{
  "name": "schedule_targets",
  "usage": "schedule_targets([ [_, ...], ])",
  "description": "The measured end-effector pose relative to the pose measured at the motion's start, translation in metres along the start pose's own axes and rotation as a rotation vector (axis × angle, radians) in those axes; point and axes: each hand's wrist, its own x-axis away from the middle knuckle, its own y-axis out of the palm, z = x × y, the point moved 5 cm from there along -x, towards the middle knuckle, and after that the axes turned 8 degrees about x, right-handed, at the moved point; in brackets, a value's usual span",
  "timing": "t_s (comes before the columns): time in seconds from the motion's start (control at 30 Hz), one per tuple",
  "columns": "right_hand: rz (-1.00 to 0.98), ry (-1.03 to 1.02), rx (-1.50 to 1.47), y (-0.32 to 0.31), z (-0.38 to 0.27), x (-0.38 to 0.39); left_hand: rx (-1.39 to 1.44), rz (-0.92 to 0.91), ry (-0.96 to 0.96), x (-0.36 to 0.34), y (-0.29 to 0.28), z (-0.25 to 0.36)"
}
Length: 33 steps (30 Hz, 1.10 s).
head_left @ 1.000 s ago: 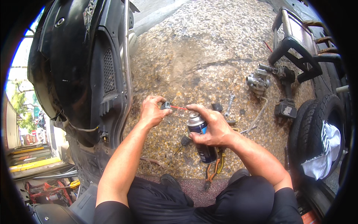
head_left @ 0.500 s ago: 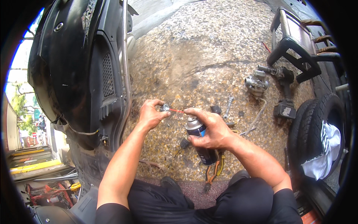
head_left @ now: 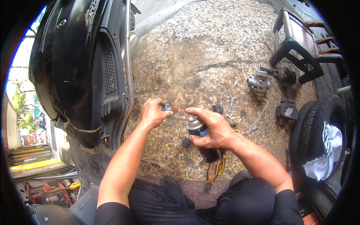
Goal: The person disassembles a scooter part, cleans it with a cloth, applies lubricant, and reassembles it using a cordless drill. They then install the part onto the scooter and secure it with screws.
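My left hand (head_left: 153,114) pinches a small metal part (head_left: 167,108) between thumb and fingers; its exact kind is too small to tell. My right hand (head_left: 213,129) is wrapped round a dark spray can (head_left: 196,127) with a blue band, the forefinger on its nozzle. From the nozzle a thin red straw (head_left: 177,108) reaches left, its tip at the small metal part. The can tilts slightly, its lower end toward me. Just beneath it on the ground lie orange-handled pliers (head_left: 212,176).
A black scooter (head_left: 78,75) stands at the left. To the right lie a wrench (head_left: 230,107), a carburetor (head_left: 258,84) with a hose, and a cordless impact wrench (head_left: 287,92). Beyond them are a stool (head_left: 296,41) and tyres (head_left: 318,131) with a white cloth (head_left: 325,152).
The small metal part has turned a little in my left fingers, and the straw now slopes more. Both hands stay almost in place.
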Motion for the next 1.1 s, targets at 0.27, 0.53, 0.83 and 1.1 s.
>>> schedule_targets([
  [0.27,0.002,0.001,0.044,-0.004,0.001,0.006,-0.079,0.004,-0.038,0.005,-0.004,0.012],
  [0.53,0.267,-0.106,0.147,-0.093,0.000,0.104,-0.628,0.240,0.454,0.016,-0.017,0.030],
  [0.83,0.386,0.431,0.553,-0.121,0.053,0.259,-0.744,0.127,0.346,0.008,-0.015,0.039],
  [1.1,0.305,0.592,0.551,-0.099,0.065,0.280,-0.611,0.079,0.243,0.021,-0.031,0.078],
])
